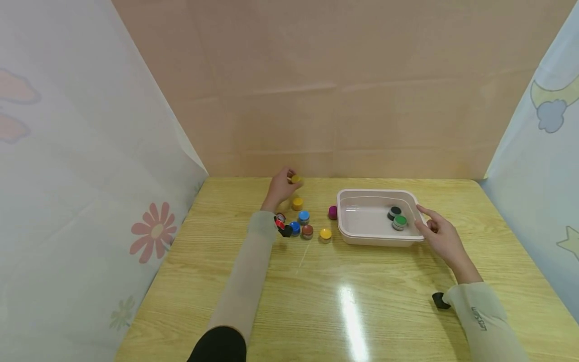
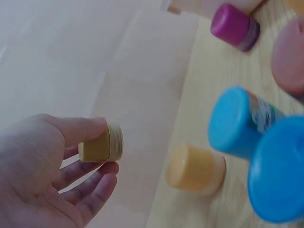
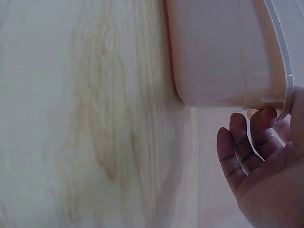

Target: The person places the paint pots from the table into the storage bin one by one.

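My left hand (image 1: 280, 189) pinches a small paint jar with a dull gold lid (image 2: 96, 148) between thumb and fingers, toward the back of the table. Just nearer stands a yellow-orange-lidded jar (image 1: 297, 203). Beside the left wrist are a light blue jar (image 1: 304, 217), a darker blue jar (image 1: 294, 229) and a brown one (image 1: 307, 232); another jar is partly hidden by the wrist. My right hand (image 1: 442, 240) holds the right end of a pale plastic tub (image 1: 362, 241) by its rim. Inside lie a black-lidded jar (image 1: 394, 213) and a green-lidded jar (image 1: 399, 222).
A purple jar (image 1: 332, 212) sits right at the tub's left side, and a yellow jar (image 1: 325, 235) stands in front of it. The wooden table (image 1: 316, 301) ends at a brown backdrop (image 1: 289, 120), with pale patterned sheets on both sides.
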### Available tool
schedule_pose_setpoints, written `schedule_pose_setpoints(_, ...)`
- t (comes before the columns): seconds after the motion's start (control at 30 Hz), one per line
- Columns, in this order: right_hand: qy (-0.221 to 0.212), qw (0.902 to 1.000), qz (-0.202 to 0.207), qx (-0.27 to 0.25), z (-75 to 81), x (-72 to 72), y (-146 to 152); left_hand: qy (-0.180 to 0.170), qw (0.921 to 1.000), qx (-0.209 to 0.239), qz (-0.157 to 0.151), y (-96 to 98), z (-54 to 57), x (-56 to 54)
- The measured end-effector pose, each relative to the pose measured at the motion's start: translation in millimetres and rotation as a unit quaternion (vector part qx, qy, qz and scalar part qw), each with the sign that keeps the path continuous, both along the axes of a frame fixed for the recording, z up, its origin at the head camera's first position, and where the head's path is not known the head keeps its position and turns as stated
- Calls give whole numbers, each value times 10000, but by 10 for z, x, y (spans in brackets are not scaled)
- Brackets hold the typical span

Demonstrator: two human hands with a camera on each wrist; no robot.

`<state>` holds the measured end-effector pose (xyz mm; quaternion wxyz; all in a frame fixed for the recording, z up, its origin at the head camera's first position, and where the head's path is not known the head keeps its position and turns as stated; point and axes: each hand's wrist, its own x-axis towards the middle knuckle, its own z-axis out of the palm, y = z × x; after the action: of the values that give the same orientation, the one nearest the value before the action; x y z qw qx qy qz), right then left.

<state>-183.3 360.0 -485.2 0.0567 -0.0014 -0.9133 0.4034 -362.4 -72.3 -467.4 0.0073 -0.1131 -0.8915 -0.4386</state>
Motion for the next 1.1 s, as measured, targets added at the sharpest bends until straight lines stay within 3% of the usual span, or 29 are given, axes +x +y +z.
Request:
schedule_pose_setpoints(0.33,9,10000,9,-46,9,11,-6,244,9987,367,-268,175,179,111)
schedule_pose_setpoints(0.53,-38,9999,13,-103,14,20,-17,352,9968,410,-593,281,269,186)
schedule_pose_setpoints(0.8,-50,9999,-31,-102,20,17,-25,515,9936,445,-897,426,340,251)
schedule_pose_setpoints(1.1,50,10000,-26,-40,5,24,-23,359,9910,814,-1001,582,368,338)
